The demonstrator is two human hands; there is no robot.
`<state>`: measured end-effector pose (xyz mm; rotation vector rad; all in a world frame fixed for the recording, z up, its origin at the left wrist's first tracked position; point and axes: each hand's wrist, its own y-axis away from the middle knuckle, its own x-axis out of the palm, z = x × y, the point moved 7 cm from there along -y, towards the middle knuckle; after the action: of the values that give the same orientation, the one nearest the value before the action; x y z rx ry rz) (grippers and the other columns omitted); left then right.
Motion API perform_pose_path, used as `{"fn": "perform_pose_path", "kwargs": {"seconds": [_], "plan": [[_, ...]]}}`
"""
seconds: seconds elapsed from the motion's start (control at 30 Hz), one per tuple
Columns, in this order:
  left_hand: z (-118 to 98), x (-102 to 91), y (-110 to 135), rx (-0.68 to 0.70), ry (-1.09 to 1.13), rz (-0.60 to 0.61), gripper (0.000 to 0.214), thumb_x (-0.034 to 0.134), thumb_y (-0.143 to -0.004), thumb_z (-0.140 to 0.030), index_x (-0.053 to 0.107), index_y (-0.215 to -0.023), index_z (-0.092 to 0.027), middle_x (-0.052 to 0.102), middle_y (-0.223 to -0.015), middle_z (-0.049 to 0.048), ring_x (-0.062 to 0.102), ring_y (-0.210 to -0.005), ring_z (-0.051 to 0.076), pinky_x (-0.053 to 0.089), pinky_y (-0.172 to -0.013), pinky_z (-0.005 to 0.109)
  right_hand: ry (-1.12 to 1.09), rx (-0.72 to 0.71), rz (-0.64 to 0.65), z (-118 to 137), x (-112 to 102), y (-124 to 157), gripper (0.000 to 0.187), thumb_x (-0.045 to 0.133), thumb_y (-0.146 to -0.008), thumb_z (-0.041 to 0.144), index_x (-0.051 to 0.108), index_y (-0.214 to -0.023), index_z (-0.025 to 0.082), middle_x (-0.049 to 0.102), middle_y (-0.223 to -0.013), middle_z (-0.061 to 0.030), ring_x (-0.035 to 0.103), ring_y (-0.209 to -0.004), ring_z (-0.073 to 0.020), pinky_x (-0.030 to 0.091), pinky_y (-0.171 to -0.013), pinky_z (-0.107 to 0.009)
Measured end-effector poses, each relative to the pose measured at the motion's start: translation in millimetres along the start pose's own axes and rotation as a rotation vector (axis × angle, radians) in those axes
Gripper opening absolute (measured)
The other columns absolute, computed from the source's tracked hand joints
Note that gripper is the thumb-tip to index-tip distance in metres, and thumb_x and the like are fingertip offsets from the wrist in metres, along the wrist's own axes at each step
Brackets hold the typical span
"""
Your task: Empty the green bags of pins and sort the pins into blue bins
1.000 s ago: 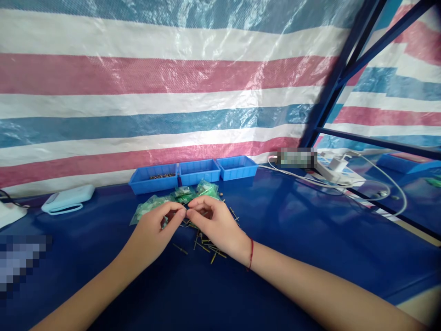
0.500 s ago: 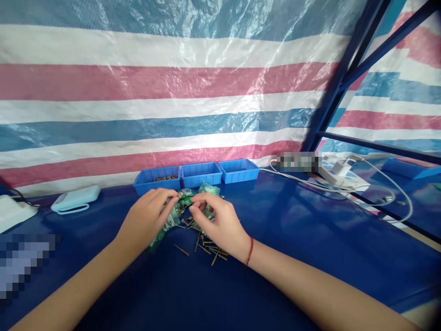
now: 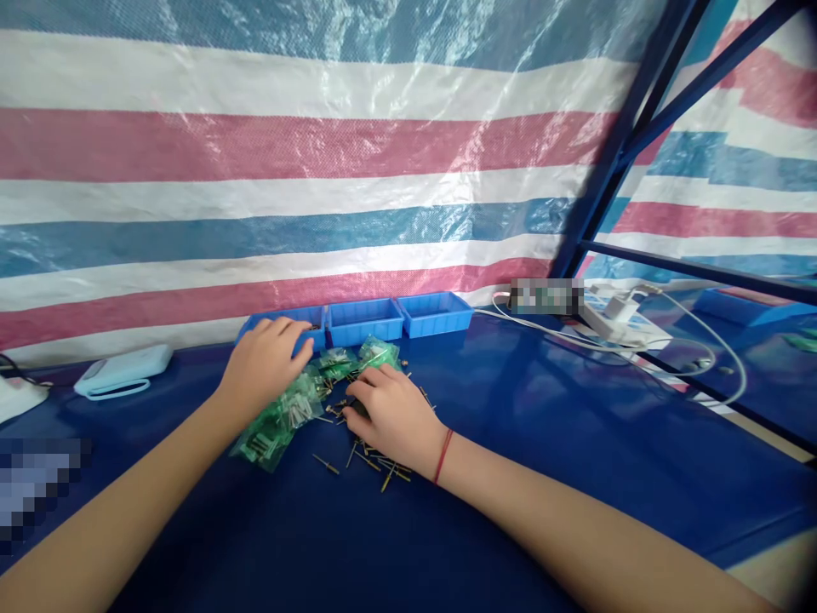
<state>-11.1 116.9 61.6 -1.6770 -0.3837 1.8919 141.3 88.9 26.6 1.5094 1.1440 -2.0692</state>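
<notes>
My left hand (image 3: 268, 362) is over the left blue bin (image 3: 319, 339), its fingers stretched out and the thumb apart; nothing shows in it. Small brass-coloured pieces in that bin are mostly hidden behind it. My right hand (image 3: 399, 417) reaches down into a pile of loose rivets (image 3: 389, 470) with thin pins, thumb and forefinger apart; its fingertips are partly hidden. Between and around the hands lie green-tinted plastic bags (image 3: 299, 407) with metal pieces inside. One rivet (image 3: 326, 464) lies off to the left of the pile.
Two more blue bins, a middle one (image 3: 365, 330) and a right one (image 3: 437, 323), stand along the striped sheet (image 3: 319, 200). A pale blue device (image 3: 124, 371) lies at the left. White cables and a power strip (image 3: 616, 328) are at the right by a blue metal frame (image 3: 629, 157).
My left hand has moved up and left from the bags to the left bin, and its fingers have parted. My right hand has lowered to the rivet pile. The view has shifted slightly.
</notes>
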Motion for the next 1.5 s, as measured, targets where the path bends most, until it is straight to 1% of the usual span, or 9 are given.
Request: {"fn": "perform_pose_path", "kwargs": {"seconds": [0.07, 0.13, 0.3, 0.53, 0.73, 1.03, 1.27, 1.37, 1.5], "plan": [[-19, -5.1, 15, 0.083, 0.088, 0.016, 0.030, 0.041, -0.091, -0.030, 0.064, -0.104, -0.015, 0.067, -0.104, 0.0114, 0.058, -0.096, 0.027, 0.041, -0.090, 0.041, 0.006, 0.018, -0.011, 0, 0, -1, 0.027, 0.050, -0.088, 0.033, 0.066, -0.100, 0.016, 0.063, -0.092, -0.0088, 0.054, -0.088, -0.0227, 0.043, -0.080, -0.035], [-35, -8.7, 30, 0.136, 0.155, 0.040, 0.027, 0.041, -0.091, -0.028, 0.064, -0.100, -0.017, 0.067, -0.101, 0.0097, 0.058, -0.095, 0.025, 0.042, -0.088, 0.041, 0.022, 0.029, 0.007, 0, 2, -2, 0.028, 0.049, -0.089, 0.035, 0.068, -0.096, 0.015, 0.063, -0.090, -0.0099, 0.054, -0.088, -0.0237, 0.043, -0.079, -0.036], [-50, -10.4, 51, 0.172, 0.255, 0.059, 0.023, 0.044, -0.091, -0.028, 0.064, -0.097, -0.018, 0.067, -0.100, 0.0072, 0.057, -0.089, 0.022, 0.045, -0.083, 0.038, 0.016, 0.032, 0.035, 1, 8, -3, 0.028, 0.047, -0.089, 0.032, 0.070, -0.085, 0.017, 0.063, -0.084, -0.0089, 0.054, -0.085, -0.0230, 0.041, -0.078, -0.036], [-51, -4.3, 54, 0.174, 0.285, 0.091, 0.024, 0.045, -0.091, -0.028, 0.066, -0.097, -0.018, 0.067, -0.099, 0.0064, 0.056, -0.091, 0.023, 0.044, -0.084, 0.039, -0.061, 0.075, 0.022, -1, 10, -4, 0.018, 0.051, -0.086, 0.021, 0.069, -0.083, 0.018, 0.065, -0.078, -0.0054, 0.054, -0.077, -0.0186, 0.040, -0.076, -0.031], [-54, 0.6, 56, 0.177, 0.287, 0.144, 0.025, 0.044, -0.091, -0.027, 0.067, -0.097, -0.018, 0.067, -0.099, 0.0063, 0.055, -0.091, 0.022, 0.043, -0.085, 0.039, -0.016, 0.077, 0.035, 4, 12, -3, 0.026, 0.052, -0.086, 0.035, 0.070, -0.087, 0.015, 0.064, -0.086, -0.0092, 0.054, -0.086, -0.0228, 0.040, -0.080, -0.035], [-57, 10.1, 60, 0.225, 0.269, 0.165, 0.026, 0.044, -0.092, -0.030, 0.067, -0.098, -0.021, 0.067, -0.100, 0.0057, 0.055, -0.092, 0.023, 0.042, -0.085, 0.038, -0.031, 0.073, -0.006, 1, 13, -3, 0.018, 0.049, -0.088, 0.022, 0.065, -0.080, 0.017, 0.063, -0.080, -0.0057, 0.053, -0.081, -0.0196, 0.038, -0.073, -0.031], [-55, 10.5, 59, 0.152, 0.290, 0.172, 0.021, 0.046, -0.092, -0.030, 0.065, -0.094, -0.022, 0.069, -0.095, 0.0042, 0.056, -0.090, 0.023, 0.041, -0.079, 0.036, -0.136, 0.092, -0.048, 1, 9, 0, 0.010, 0.054, -0.084, 0.021, 0.063, -0.086, 0.017, 0.064, -0.084, -0.0043, 0.052, -0.081, -0.0184, 0.038, -0.077, -0.029], [-53, 11.2, 59, 0.117, 0.321, 0.184, 0.020, 0.047, -0.091, -0.030, 0.065, -0.093, -0.021, 0.069, -0.094, 0.0041, 0.057, -0.091, 0.024, 0.041, -0.078, 0.037, -0.176, 0.089, -0.054, 1, 8, 0, 0.014, 0.055, -0.084, 0.021, 0.063, -0.094, 0.017, 0.065, -0.088, -0.0048, 0.053, -0.084, -0.0189, 0.038, -0.079, -0.030], [-51, 8.8, 56, 0.038, 0.419, 0.163, 0.020, 0.047, -0.090, -0.031, 0.064, -0.094, -0.022, 0.070, -0.093, 0.0035, 0.060, -0.089, 0.023, 0.043, -0.078, 0.037, -0.246, 0.086, -0.062, -2, 5, -1, 0.016, 0.050, -0.089, 0.020, 0.066, -0.091, 0.018, 0.067, -0.086, -0.0041, 0.054, -0.082, -0.0173, 0.038, -0.079, -0.029]]}}
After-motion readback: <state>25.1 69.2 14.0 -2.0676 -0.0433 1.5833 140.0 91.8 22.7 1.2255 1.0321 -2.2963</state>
